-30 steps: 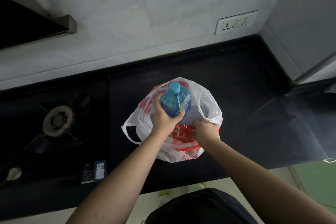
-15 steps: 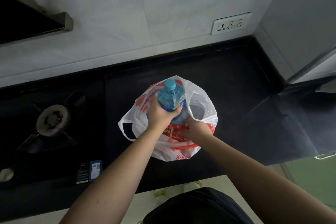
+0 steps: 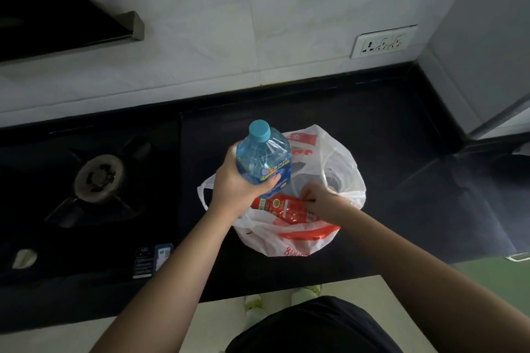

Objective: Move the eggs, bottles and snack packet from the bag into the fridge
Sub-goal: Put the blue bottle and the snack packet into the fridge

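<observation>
A white plastic bag [image 3: 347, 163] with red print stands open on the black counter [image 3: 387, 129]. My left hand [image 3: 238, 183] grips a clear blue bottle [image 3: 263, 157] with a blue cap, held above the bag's left rim. Inside the bag lies a red snack packet [image 3: 282, 208]. My right hand [image 3: 318, 198] reaches into the bag and its fingertips pinch the packet's top edge. Eggs are not visible; the bag's depths are hidden by my hands. The grey fridge [image 3: 487, 37] shows at the far right edge.
A gas hob with a burner [image 3: 99, 178] sits left of the bag. A range hood [image 3: 66, 26] hangs upper left. A wall socket [image 3: 383, 41] is behind the counter. My feet and pale floor [image 3: 344, 286] show below the counter edge.
My left hand lifted the bottle up and out of the bag, toward the left. My right hand moved from the bag's rim onto the red packet inside.
</observation>
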A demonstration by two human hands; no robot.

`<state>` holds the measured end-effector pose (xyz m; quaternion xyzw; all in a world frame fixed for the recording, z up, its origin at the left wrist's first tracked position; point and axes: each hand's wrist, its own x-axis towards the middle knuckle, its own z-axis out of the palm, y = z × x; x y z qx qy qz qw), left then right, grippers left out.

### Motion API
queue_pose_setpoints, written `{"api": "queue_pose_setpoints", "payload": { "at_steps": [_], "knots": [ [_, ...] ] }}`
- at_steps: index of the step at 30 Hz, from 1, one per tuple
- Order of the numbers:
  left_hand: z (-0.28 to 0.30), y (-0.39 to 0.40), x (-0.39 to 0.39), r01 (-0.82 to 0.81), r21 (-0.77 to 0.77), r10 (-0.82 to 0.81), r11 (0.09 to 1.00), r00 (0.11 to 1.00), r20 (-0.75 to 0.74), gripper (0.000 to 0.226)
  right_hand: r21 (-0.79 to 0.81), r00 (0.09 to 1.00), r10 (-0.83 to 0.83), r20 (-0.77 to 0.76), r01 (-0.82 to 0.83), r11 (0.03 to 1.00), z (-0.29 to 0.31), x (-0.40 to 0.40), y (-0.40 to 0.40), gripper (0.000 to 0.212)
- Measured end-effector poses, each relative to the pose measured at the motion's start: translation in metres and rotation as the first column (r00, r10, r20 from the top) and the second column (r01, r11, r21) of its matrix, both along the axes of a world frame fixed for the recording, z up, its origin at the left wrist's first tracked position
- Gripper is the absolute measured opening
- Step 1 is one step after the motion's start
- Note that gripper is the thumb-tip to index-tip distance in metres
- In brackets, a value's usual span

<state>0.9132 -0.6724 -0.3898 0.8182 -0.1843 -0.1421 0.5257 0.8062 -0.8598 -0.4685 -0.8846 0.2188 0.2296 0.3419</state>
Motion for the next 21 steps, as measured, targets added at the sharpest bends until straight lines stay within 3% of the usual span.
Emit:
{"api": "queue_pose_setpoints", "payload": {
  "at_steps": [3, 7, 12, 18, 21],
  "knots": [
    [0.013, 0.016, 0.0, 0.004, -0.042, -0.004, 0.999, 1.0, -0.01, 0.088, 0.018, 1.0, 0.012, 0.009, -0.012, 1.0, 0.013, 0.006, -0.002, 0.039],
    [0.029, 0.033, 0.004, 0.022, -0.079, -0.023, 0.997, 1.0, -0.008, 0.088, -0.035, 0.982, 0.172, 0.078, -0.169, 0.985, 0.033, 0.016, 0.012, 0.036],
    [0.044, 0.056, 0.007, 0.014, -0.073, -0.013, 0.997, 1.0, 0.011, 0.089, -0.213, 0.981, 0.195, -0.003, -0.192, 0.958, 0.04, 0.026, 0.033, 0.046],
    [0.052, 0.086, 0.011, 0.011, -0.063, -0.009, 0.998, 1.0, 0.029, 0.085, -0.42, 0.99, 0.139, 0.032, -0.113, 0.9, 0.071, 0.026, 0.056, 0.032],
    [0.057, 0.097, 0.016, 0.013, -0.135, -0.011, 0.991, 1.0, 0.019, 0.089, -0.453, 0.992, 0.042, 0.115, 0.015, 0.891, 0.1, 0.016, 0.061, 0.022]
  ]
}}
